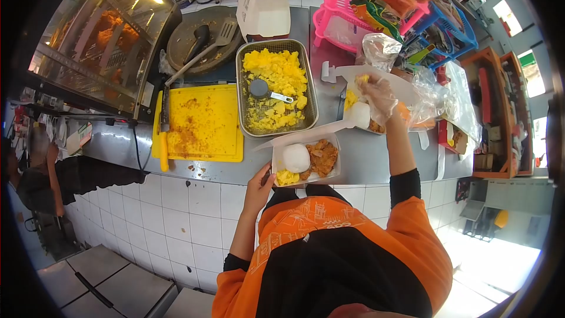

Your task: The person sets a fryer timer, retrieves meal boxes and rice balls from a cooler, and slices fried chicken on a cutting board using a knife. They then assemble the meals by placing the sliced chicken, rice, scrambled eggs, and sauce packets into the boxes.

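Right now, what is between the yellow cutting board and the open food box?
In the head view, only bare steel counter lies between the board and the box. The food tray sits farther back.

bare steel counter between the open meal box and second box, metal tray crowding left, pink baskets behind

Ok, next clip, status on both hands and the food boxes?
Left hand steadies the white foam box of rice and fried chicken. Right hand, in a clear plastic glove, holds food over a second open white box. Nothing between them.
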The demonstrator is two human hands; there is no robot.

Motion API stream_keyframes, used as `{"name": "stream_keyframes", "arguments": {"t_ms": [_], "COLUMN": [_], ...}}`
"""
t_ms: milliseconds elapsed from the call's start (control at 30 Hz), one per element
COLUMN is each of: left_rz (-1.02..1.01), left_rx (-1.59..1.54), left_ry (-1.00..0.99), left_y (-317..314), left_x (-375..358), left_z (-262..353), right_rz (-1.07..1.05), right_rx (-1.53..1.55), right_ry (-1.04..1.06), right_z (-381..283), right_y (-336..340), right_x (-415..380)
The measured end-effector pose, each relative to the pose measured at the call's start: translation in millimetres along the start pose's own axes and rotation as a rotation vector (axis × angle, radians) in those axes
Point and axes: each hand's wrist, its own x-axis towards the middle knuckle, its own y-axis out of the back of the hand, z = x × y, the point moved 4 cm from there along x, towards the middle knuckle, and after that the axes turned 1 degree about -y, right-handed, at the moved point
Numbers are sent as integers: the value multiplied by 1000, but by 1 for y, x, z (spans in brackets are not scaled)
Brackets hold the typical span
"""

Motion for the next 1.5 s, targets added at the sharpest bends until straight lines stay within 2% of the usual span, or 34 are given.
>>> {"name": "stream_keyframes", "arguments": {"t_ms": [67, 133, 233, 267, 300, 367, 433, 567, 633, 700, 733, 833, 933, 1000, 1100, 1167, 1233, 1333, 1400, 1467, 1500], "left_rz": [-2, -13, 5, 19, 34, 85, 119, 190, 218, 234, 251, 274, 341, 372, 409, 409, 398, 347, 314, 456, 514], "left_rx": [-22, -26, -5, 0, 5, 30, 44, 81, 112, 150, 96, 44, 130, 177, 197, 176, 142, 124, 130, 158, 170], "left_ry": [32, 27, -29, -43, -60, 53, 77, 51, 27, -33, -32, -22, 25, 35, 43, 51, 74, 53, 29, -36, -75], "left_y": [2, -3, -11, -14, -17, -25, -44, -77, -91, -105, -113, -132, -148, -160, -165, -167, -168, -171, -165, -160, -159], "left_x": [3, 7, 14, 18, 22, 22, 28, 37, 45, 52, 56, 69, 75, 78, 75, 76, 74, 74, 72, 63, 62], "left_z": [0, 3, 9, 4, 4, 7, 10, 3, 5, 19, 26, 27, 25, 28, 32, 34, 34, 48, 47, 55, 62], "right_rz": [-28, -154, -186, -77, -25, 86, 270, 501, 585, 463, 430, 315, 211, 168, 219, 245, 209, 184, 267, 355, 368], "right_rx": [-259, -410, -636, -810, -645, -323, -263, 128, -288, -984, -1537, -1478, -1560, -1630, -1681, -1577, -1893, -2112, -1857, -1538, -1525], "right_ry": [228, 220, 262, 712, 627, 456, 377, 320, 242, 134, 268, 247, -10, -140, -224, -247, -131, 72, 355, 594, 620], "right_z": [-35, -65, -72, -82, -82, -80, -76, -71, -59, -37, -9, -4, -2, 34, 114, 97, 58, 66, 59, 42, 27], "right_y": [-23, -61, -78, -72, -57, -13, 60, 228, 294, 343, 374, 377, 360, 389, 448, 445, 420, 436, 447, 442, 425], "right_x": [4, -2, 11, 10, 6, -12, -21, -5, 24, 61, 94, 130, 176, 222, 293, 281, 239, 228, 195, 148, 112]}}
